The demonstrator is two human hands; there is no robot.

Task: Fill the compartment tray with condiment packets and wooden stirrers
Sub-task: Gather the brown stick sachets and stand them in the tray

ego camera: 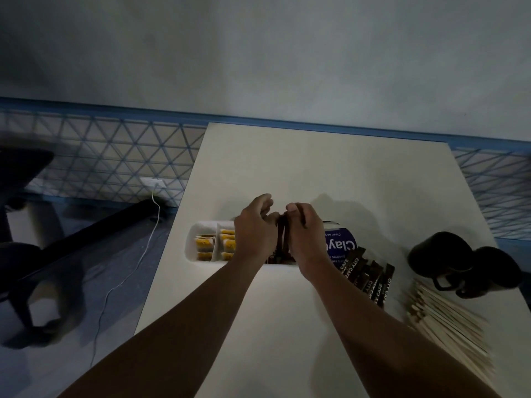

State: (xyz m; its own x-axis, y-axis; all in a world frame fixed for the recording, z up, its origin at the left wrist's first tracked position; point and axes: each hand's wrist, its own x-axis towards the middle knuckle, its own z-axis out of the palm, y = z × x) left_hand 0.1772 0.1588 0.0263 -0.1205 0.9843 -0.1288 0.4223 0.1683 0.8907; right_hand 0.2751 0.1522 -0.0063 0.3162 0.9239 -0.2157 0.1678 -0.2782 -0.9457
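A white compartment tray (201, 225) lies on the white table (316, 168), with yellow packets (204, 243) in its two left compartments. Both hands are over the tray's middle. My left hand (254, 232) and my right hand (306, 237) together hold a bundle of dark brown stick packets (283, 237) upright between them, fingers curled round it. More dark brown "City Cafe" stick packets (370, 278) lie loose to the right of the tray. A pile of wooden stirrers (448, 320) lies at the table's right front. The tray's right part is hidden by my hands.
A purple and white wipes pack (340, 242) lies behind my right hand. Two black mugs (465, 262) stand at the right, beside the stirrers. Left of the table are a dark chair (26, 173), a white cable (126, 277) and the floor.
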